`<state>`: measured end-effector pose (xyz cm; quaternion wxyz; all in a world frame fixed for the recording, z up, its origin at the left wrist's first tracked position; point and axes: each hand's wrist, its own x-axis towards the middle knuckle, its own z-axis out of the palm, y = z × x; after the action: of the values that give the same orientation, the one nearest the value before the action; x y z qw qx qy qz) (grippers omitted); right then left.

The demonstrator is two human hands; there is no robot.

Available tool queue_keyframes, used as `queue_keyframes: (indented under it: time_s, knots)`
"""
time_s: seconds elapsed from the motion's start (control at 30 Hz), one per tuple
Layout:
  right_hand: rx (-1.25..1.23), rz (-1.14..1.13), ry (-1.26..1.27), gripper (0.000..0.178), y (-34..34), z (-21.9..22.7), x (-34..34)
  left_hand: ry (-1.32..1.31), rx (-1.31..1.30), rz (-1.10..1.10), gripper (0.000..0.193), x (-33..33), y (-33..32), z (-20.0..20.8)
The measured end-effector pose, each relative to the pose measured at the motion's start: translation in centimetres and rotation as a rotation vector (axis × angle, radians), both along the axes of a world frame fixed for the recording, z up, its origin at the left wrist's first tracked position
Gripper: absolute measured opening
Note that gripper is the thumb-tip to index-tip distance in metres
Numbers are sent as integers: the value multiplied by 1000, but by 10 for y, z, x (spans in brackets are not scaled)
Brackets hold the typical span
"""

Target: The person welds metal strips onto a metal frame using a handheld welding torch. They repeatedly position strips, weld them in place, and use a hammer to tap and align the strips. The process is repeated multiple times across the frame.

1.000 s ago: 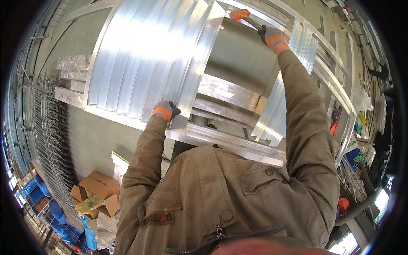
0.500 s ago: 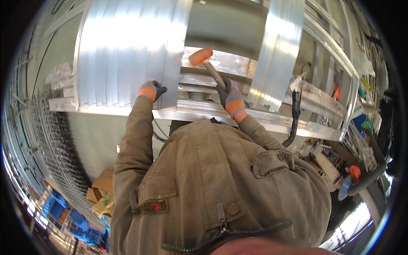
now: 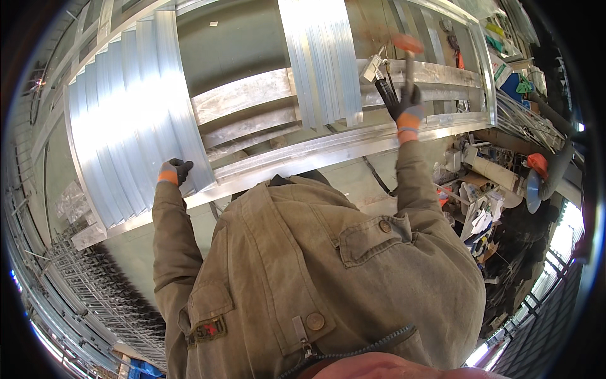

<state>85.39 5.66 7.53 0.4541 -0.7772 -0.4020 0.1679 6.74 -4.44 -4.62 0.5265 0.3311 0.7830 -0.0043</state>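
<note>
My left hand [image 3: 176,171], in a grey and orange glove, is closed at the near end of a wide ribbed metal sheet [image 3: 136,107], its fingers curled at a rib. On the right, my right hand [image 3: 408,111] is wrapped round the handle of a mallet [image 3: 408,44], whose orange head is raised and slightly blurred. A narrower ribbed metal sheet [image 3: 320,63] lies between my hands, across the same metal frame [image 3: 303,153]. Close beside my right hand rests a silver tool with a black sleeve [image 3: 386,93].
Flat metal crossbars [image 3: 246,93] span the gap between the sheets. On the right, below the frame, stand cluttered items and a white tube [image 3: 499,170]. Stacked wire mesh [image 3: 95,278] lies at the lower left, and a dark hose [image 3: 377,175] hangs below the frame.
The view has turned, shifting the frame and sheets leftward. My right hand has carried the mallet right, past the narrower sheet, and its head now points up. My left hand stays at the wide sheet.
</note>
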Motion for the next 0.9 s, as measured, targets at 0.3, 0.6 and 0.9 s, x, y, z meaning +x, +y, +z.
queue_keyframes:
  time_s: [0.3, 0.6, 0.9]
  knots:
    - [-645, -1, -601, 50, -43, -64, 189, 36, -150, 36, 35, -7, 6, -14]
    - [-381, -13, -817, 46, -37, -44, 150, 93, -104, 75, 36, 0, 1, -10]
    - [-458, 444, -1046, 50, -38, -28, -5, 299, 18, -595, 70, 9, 4, 22]
